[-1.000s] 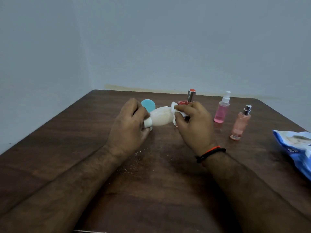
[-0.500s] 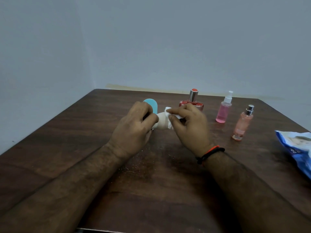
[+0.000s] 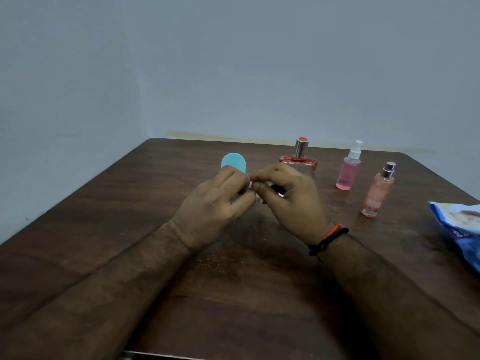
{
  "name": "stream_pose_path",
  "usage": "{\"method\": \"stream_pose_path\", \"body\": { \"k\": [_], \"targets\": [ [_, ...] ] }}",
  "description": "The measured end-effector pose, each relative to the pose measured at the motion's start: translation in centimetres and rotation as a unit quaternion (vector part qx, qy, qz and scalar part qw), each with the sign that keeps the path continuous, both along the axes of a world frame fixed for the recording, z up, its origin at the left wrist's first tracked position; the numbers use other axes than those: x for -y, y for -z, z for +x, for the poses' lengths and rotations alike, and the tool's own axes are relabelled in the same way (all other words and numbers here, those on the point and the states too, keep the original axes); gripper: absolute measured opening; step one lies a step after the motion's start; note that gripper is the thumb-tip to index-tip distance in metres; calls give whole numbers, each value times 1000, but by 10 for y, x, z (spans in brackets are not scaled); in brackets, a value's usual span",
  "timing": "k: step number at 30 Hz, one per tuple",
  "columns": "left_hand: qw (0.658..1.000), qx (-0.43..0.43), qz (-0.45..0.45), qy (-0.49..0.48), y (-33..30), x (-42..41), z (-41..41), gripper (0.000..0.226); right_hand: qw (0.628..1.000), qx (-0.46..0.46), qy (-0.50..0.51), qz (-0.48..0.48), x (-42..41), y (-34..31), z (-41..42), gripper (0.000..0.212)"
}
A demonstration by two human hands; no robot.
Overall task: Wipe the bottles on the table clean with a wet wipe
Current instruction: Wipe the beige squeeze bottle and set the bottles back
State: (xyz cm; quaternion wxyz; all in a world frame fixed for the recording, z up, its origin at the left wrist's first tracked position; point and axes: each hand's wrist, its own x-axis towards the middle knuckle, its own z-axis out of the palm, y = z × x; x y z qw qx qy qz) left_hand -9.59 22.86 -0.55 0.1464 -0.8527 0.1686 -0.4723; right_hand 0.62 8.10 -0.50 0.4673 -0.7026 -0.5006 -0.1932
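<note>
1. Change since the earlier frames: the white bottle that lay plainly between the hands a second ago is now almost wholly covered, and the two hands have closed together until their fingertips meet; the standing bottles have not shifted on the surface.
2. Nearest the viewer, the forearms converge over the surface [image 3: 259, 294], where a scatter of fine specks lies just on the near side of the hands.
3. Left hand [image 3: 215, 203]: fingers curled around what it holds, presumably the white bottle, though the object itself is hidden here.
4. Right hand [image 3: 288, 196]: fingers and thumb pinched on the wet wipe [image 3: 258, 201], of which only a small white scrap shows between the two hands.
5. Beside the hands, to their right, the wipe packet [image 3: 459, 229] lies at the edge of view.
6. Beyond the hands: the turquoise cap [image 3: 233, 162] just behind the left hand; the red bottle [image 3: 298, 158] just behind the right hand; the pink spray bottle [image 3: 348, 170] and the peach spray bottle [image 3: 378, 193] further right of the hands, all upright.
7. Risk, as a judgement: the red bottle stands close behind the right knuckles, so a wide wiping stroke could topple it. A damp, smooth bottle may also slip from the left hand's grip.
</note>
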Motion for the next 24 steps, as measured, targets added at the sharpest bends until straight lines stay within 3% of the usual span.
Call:
{"method": "stream_pose_path", "body": {
  "k": [7,13,17,20,24],
  "targets": [
    [1000,7,5,-2,2,-3,1,9,986,-72,140,-47,8,3,21,21],
    [1000,7,-9,3,3,-6,1,8,997,-25,67,-3,4,0,6,19],
    [997,9,-74,21,6,-7,3,6,1000,16,18,17,1,0,4,18],
    [991,17,-132,29,5,-9,5,3,995,33,91,36,3,2,12,19],
    [968,8,-247,35,3,-12,4,22,986,-4,155,62,6,4,21,16]
  ]
}}
